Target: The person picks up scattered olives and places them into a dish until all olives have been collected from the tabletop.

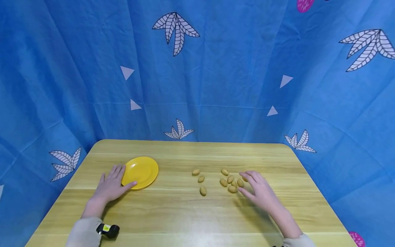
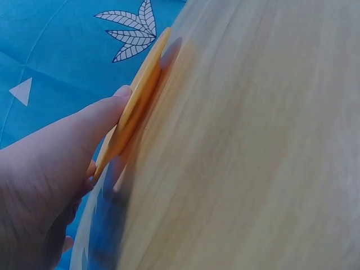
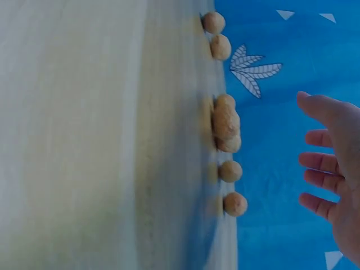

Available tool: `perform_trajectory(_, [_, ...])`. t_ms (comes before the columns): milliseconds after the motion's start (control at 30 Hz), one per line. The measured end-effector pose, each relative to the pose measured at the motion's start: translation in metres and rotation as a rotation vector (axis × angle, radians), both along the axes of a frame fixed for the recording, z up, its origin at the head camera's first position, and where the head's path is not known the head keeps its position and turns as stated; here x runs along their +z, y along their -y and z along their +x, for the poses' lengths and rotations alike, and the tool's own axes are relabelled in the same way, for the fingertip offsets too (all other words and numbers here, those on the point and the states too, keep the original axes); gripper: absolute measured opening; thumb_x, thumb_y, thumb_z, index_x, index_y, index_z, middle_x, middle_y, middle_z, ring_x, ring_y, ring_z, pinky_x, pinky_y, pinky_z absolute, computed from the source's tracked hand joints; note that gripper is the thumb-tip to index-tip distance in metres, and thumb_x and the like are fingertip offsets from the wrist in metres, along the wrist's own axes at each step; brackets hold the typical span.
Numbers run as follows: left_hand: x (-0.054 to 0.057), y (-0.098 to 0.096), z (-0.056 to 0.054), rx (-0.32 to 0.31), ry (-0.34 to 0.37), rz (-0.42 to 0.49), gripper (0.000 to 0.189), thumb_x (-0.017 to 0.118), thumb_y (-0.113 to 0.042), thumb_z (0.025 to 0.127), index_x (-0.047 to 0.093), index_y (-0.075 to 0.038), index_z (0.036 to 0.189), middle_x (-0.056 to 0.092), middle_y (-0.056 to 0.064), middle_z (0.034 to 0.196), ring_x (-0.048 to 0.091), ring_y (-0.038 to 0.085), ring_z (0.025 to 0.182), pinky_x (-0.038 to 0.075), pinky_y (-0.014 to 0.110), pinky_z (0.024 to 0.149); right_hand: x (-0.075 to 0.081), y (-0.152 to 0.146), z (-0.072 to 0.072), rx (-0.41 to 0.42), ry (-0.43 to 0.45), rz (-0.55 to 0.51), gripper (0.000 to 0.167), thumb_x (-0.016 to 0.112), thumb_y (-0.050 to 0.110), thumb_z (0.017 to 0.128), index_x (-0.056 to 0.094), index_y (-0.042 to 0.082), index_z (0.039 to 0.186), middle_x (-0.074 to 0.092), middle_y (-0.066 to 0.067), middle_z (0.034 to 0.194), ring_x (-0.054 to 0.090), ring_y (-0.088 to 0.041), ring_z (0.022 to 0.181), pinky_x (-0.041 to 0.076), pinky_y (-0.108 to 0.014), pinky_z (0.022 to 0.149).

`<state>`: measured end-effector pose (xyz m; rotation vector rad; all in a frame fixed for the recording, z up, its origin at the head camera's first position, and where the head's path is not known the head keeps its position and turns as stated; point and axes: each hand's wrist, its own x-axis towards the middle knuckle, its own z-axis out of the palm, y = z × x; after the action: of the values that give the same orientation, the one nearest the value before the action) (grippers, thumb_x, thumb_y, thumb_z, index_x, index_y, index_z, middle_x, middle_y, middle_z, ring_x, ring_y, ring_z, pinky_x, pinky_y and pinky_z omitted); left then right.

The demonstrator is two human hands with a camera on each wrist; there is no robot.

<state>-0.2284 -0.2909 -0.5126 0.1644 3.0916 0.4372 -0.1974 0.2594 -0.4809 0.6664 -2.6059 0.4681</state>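
In the head view my left hand (image 1: 111,187) holds a round yellow plate (image 1: 145,171) at its left rim. The left wrist view shows the thumb laid over the rim of the plate (image 2: 140,90), with some fingers hidden behind it. On the right, my right hand (image 1: 259,190) hovers with fingers spread and slightly bent over a cluster of tan, oval nuts (image 1: 232,189) that look unshelled. Nothing is between the fingers of the right hand (image 3: 343,169) in the right wrist view, where the nuts (image 3: 226,122) lie apart from it on the table.
A few more nuts (image 1: 201,178) lie loosely spaced between the plate and the cluster. Everything rests on a pale wooden table (image 1: 179,216) with rounded far corners. A blue curtain (image 1: 216,85) with leaf prints hangs behind and along both sides.
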Motion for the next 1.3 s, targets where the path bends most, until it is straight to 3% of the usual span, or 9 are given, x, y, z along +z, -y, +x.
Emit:
perform_trajectory(333, [-0.002, 0.001, -0.003, -0.013, -0.004, 0.011, 0.105, 0.047, -0.071, 0.088, 0.019, 0.007, 0.152, 0.019, 0.032, 0.157, 0.015, 0.048, 0.146, 0.008, 0.073, 0.112, -0.012, 0.009, -0.009, 0.073, -0.029, 0.051, 0.040, 0.081, 0.027, 0.076, 0.067, 0.007, 0.108, 0.065, -0.003, 0.106, 0.059, -0.021, 0.101, 0.051, -0.044, 0.092])
perform_trajectory(633, [-0.001, -0.002, -0.001, -0.029, -0.011, 0.018, 0.105, 0.050, -0.070, 0.087, 0.021, 0.007, 0.151, 0.021, 0.031, 0.157, 0.017, 0.048, 0.146, 0.010, 0.072, 0.113, -0.017, 0.015, -0.014, 0.106, -0.003, 0.112, 0.033, 0.085, 0.020, 0.071, 0.068, 0.007, 0.096, 0.064, -0.003, 0.098, 0.060, -0.020, 0.095, 0.052, -0.041, 0.086])
perform_trajectory(1033, [-0.003, -0.014, -0.003, -0.045, -0.017, 0.011, 0.105, 0.049, -0.073, 0.086, 0.022, 0.005, 0.152, 0.022, 0.028, 0.158, 0.017, 0.046, 0.147, 0.009, 0.072, 0.113, -0.020, 0.022, -0.021, 0.068, 0.087, 0.159, 0.026, 0.085, 0.020, 0.072, 0.067, 0.011, 0.089, 0.061, 0.001, 0.092, 0.056, -0.016, 0.088, 0.051, -0.037, 0.078])
perform_trajectory(1300, [-0.002, -0.021, -0.005, -0.044, -0.021, 0.010, 0.105, 0.049, -0.073, 0.086, 0.023, 0.005, 0.152, 0.021, 0.028, 0.158, 0.016, 0.046, 0.147, 0.008, 0.072, 0.114, -0.019, 0.028, -0.026, 0.077, 0.076, 0.169, 0.024, 0.085, 0.015, 0.070, 0.065, 0.011, 0.084, 0.058, 0.002, 0.087, 0.053, -0.015, 0.083, 0.048, -0.035, 0.074])
